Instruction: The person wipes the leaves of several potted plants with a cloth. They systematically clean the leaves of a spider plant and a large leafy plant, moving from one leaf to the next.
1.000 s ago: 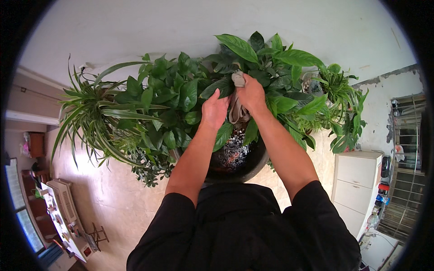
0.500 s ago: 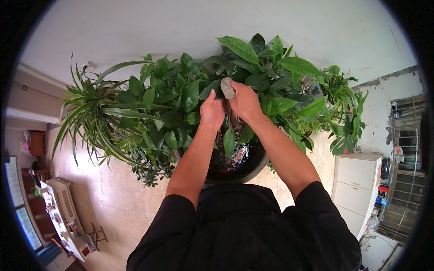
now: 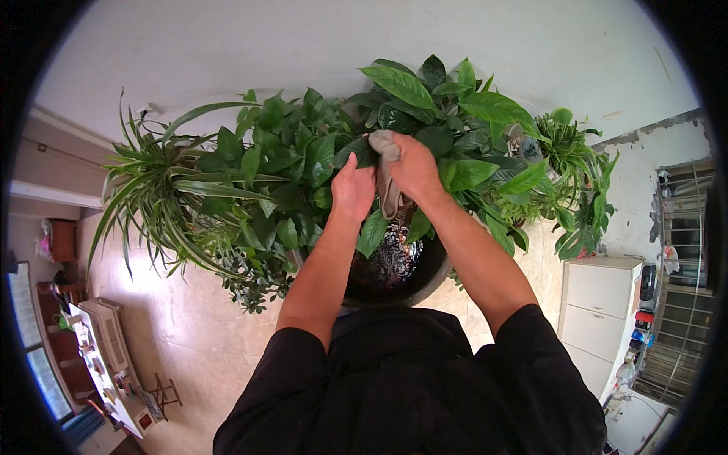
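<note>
My right hand [image 3: 413, 168] is closed around a grey-brown cloth [image 3: 388, 182], which hangs down from the fingers over a dark round pot. The cloth's upper end touches a dark green leaf [image 3: 355, 152]. On the left side of that leaf is my left hand [image 3: 354, 189], its thumb up against the leaf's edge and its other fingers partly hidden beneath it. Water with bright reflections fills the pot [image 3: 436, 282] below both hands. Broad-leaved green plants [image 3: 303, 171] crowd around the hands.
A spider plant [image 3: 163, 178] spreads at the left, and more foliage [image 3: 569, 152] stands at the right. Behind the plants rises a pale wall [image 3: 303, 45]. A white cabinet [image 3: 599, 303] is at the right, and a white table [image 3: 98, 364] at the lower left.
The cloth, bunched up in my right hand before, now hangs down loosely. Leaves near the hands have shifted slightly. My left hand has barely moved.
</note>
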`<state>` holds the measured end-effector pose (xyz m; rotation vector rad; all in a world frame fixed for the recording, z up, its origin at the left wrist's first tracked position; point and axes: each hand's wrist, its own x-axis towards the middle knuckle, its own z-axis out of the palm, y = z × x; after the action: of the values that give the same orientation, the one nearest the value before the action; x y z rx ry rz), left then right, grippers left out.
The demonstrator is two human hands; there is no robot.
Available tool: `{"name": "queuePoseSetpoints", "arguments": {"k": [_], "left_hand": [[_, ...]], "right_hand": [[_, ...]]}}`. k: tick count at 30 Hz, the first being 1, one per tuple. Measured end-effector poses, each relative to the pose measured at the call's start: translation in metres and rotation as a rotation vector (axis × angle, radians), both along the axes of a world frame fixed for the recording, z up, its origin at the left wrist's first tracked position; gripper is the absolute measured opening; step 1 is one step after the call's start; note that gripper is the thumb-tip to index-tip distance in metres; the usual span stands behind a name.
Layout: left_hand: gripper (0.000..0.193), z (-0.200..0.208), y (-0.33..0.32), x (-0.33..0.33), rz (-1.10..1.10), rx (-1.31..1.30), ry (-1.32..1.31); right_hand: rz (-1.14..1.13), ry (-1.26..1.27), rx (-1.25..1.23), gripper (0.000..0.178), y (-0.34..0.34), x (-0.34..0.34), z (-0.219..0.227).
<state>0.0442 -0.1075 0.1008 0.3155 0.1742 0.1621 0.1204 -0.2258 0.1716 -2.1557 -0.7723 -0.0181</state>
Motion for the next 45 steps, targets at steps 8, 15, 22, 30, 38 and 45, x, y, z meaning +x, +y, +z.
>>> {"name": "queuePoseSetpoints", "arguments": {"k": [8, 15, 22, 30, 38, 45], "left_hand": [[0.057, 0.014, -0.002, -0.006, -0.002, -0.012, 0.041], [0.053, 0.015, -0.004, -0.006, 0.095, 0.151, -0.015], [0.046, 0.008, 0.009, -0.013, 0.184, 0.098, 0.036], [0.049, 0.009, 0.006, -0.016, 0.121, 0.133, 0.081], [0.062, 0.015, 0.019, -0.035, 0.137, 0.016, 0.053], [0.068, 0.022, 0.007, -0.032, 0.069, 0.057, -0.034]], "right_hand": [[0.076, -0.087, -0.046, 0.030, 0.011, -0.011, 0.005], [-0.107, -0.018, -0.148, 0.033, 0.014, 0.007, -0.005], [0.025, 0.002, -0.017, 0.028, 0.025, -0.020, 0.009], [0.000, -0.017, -0.171, 0.034, 0.030, -0.014, -0.004], [0.249, -0.144, -0.022, 0.040, 0.033, -0.065, 0.024], [-0.114, -0.094, -0.165, 0.032, 0.020, -0.025, -0.003]]}}
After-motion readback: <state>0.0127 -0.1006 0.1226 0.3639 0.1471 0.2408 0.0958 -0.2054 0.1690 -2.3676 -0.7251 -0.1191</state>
